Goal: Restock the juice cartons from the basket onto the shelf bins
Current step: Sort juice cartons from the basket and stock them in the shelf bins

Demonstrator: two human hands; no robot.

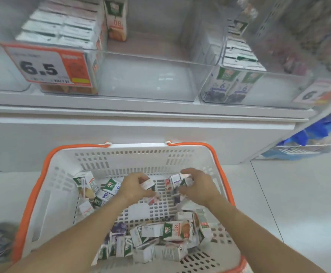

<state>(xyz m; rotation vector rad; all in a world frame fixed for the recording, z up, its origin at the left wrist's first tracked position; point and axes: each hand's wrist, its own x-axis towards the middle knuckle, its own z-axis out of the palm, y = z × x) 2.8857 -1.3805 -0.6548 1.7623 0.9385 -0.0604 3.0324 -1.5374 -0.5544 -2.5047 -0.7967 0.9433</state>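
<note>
— Reaching into the basket (48,186), both hands were at its far end. The left hand (136,187) curled round a small carton (147,184); the right hand (197,187) pinched a clutch of cartons (177,182) just beside it.

— Which way did they lie?

— Tilted, long axes roughly toward the basket's far wall; blur hid more. Both hands looked equally near the shelf.

— And the target?

— The clear bin (150,62) stood beyond and above the basket's far rim, mostly bare, with one orange carton (116,20) at its back. I judged a straight lift forward, clearing that rim and the bin's front wall. More cartons (160,239) lay heaped at the basket's near end.
</note>
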